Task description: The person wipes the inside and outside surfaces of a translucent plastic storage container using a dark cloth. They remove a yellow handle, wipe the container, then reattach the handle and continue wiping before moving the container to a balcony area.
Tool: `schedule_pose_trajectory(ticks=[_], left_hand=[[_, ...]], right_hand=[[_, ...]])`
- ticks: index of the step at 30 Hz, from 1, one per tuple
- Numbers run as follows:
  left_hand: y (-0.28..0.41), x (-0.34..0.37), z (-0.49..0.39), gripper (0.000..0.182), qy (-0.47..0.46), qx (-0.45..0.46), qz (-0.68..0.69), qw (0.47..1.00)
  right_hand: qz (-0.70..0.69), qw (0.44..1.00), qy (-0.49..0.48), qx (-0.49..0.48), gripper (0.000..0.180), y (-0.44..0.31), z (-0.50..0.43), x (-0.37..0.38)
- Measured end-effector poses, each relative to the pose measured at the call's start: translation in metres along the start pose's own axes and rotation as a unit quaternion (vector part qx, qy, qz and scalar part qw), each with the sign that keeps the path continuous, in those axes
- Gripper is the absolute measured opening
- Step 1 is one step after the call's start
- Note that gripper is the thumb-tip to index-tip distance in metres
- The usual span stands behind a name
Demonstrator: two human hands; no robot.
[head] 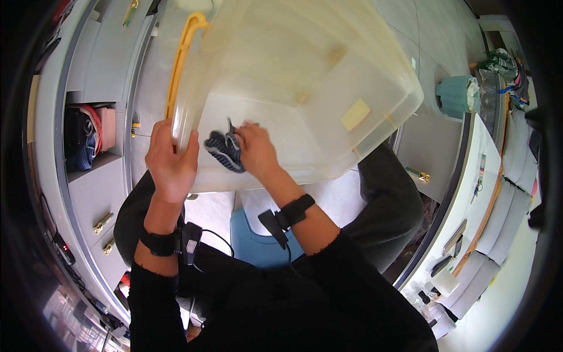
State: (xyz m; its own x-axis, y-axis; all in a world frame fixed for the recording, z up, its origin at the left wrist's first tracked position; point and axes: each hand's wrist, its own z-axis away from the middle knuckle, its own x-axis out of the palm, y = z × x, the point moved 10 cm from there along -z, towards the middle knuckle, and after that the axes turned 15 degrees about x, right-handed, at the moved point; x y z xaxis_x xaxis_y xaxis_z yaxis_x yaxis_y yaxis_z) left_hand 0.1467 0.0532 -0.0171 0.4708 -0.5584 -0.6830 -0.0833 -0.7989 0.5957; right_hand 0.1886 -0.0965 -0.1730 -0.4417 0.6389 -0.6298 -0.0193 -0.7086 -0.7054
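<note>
A large translucent plastic storage bin (264, 99) is tilted with its open side towards me. My left hand (170, 160) grips its left rim, just below a yellow plastic handle (179, 66). Inside the opening, my right hand (257, 149) holds a crumpled dark blue-grey cloth (224, 152) with pale edging. The right fingertips are partly hidden by the cloth and slightly blurred. A pale yellow rectangular patch (355, 114) shows on the bin's right wall. Black straps with small devices and cables sit on both wrists.
A blue plastic stool (248, 246) stands between my knees. To the left runs a cabinet (99, 193) with drawers and an open shelf of folded items. On the right are a white table (466, 176) with small objects, a teal waste bin (457, 97) and a grey sofa (501, 189).
</note>
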Motion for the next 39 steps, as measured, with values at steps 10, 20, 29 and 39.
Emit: schedule_pose_trajectory(ticks=[10, 20, 29, 39], left_hand=[[-0.001, -0.003, 0.003, 0.021, 0.002, -0.023, -0.004, 1.000], [-0.020, -0.009, 0.009, 0.023, 0.008, -0.081, -0.006, 0.997], [0.005, -0.002, 0.001, 0.022, -0.040, 0.019, -0.008, 0.999], [-0.007, 0.007, 0.000, 0.022, -0.041, -0.024, -0.012, 0.999]], right_hand=[[0.013, 0.990, -0.085, -0.115, 0.046, -0.047, 0.023, 0.043], [0.331, 0.926, -0.058, 0.172, 0.045, 0.245, -0.040, 0.004], [-0.115, 0.987, -0.100, -0.056, 0.026, -0.011, -0.077, 0.100], [-0.059, 0.991, -0.124, 0.006, 0.038, 0.083, -0.097, 0.091]])
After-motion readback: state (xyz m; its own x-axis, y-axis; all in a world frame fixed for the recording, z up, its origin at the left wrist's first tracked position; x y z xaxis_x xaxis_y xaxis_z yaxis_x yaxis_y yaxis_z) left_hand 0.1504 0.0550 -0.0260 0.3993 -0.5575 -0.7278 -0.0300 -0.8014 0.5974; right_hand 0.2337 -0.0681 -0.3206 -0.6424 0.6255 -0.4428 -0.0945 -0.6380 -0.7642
